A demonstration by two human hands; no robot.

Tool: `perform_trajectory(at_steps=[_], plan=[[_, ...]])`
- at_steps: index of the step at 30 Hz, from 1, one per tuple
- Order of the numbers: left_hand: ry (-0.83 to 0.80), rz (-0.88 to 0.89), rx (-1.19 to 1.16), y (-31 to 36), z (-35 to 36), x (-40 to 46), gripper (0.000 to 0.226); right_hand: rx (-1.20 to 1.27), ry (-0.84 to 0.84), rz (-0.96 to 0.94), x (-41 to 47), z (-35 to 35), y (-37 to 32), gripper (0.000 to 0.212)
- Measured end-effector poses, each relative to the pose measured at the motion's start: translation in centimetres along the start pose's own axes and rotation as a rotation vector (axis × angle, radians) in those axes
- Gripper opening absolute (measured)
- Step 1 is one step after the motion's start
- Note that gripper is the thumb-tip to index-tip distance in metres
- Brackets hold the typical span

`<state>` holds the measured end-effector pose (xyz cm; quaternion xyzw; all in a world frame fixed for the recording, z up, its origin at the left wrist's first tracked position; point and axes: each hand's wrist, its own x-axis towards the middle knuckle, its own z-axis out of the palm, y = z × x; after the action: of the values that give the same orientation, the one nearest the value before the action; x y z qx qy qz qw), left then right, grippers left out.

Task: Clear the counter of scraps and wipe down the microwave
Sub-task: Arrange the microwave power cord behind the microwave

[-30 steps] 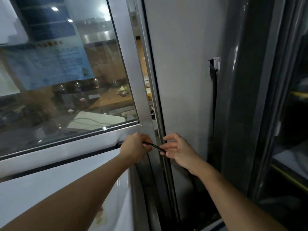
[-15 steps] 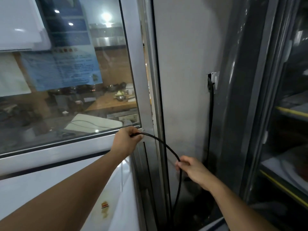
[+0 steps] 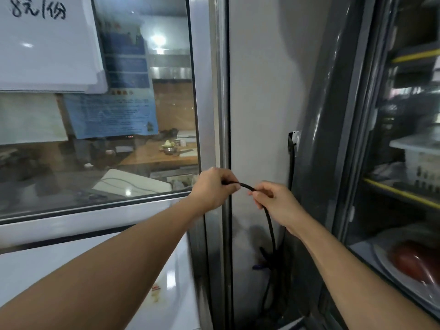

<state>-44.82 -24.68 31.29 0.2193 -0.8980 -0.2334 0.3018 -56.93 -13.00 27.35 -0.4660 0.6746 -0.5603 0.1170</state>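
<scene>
Since half a second ago the right hand (image 3: 277, 201) has risen close beside the left hand (image 3: 212, 188), both pinching the black cord (image 3: 270, 222), which runs between them then drops behind the white worktop's (image 3: 171, 270) right edge.

dim indoor light | ceiling-lamp glare on window glass (image 3: 157, 41) | soft motion blur | wide-angle bending at edges | right side dark
</scene>
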Motion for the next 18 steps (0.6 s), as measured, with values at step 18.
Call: perform_trajectory(at_steps=[18], plan=[[0.148,-0.007,-0.280,0.5,-4.7,-2.2,0.006,-0.172,-0.049,0.222,-6.4,-3.5,-3.3,0.010]])
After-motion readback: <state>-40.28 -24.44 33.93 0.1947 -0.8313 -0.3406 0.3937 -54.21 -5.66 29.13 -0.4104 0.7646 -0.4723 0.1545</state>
